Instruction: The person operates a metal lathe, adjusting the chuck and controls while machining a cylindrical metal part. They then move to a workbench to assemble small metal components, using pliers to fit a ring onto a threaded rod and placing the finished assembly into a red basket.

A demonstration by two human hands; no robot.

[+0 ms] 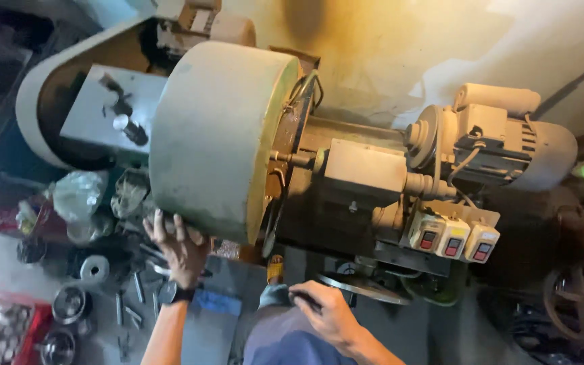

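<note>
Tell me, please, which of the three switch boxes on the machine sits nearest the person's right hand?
The leftmost cream switch box with a red button is nearest the right hand; the other two boxes lie farther right.

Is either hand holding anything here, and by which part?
Left hand lies open against the big flywheel's lower rim, gripping nothing. Right hand is curled; whether it holds something cannot be told.
</note>
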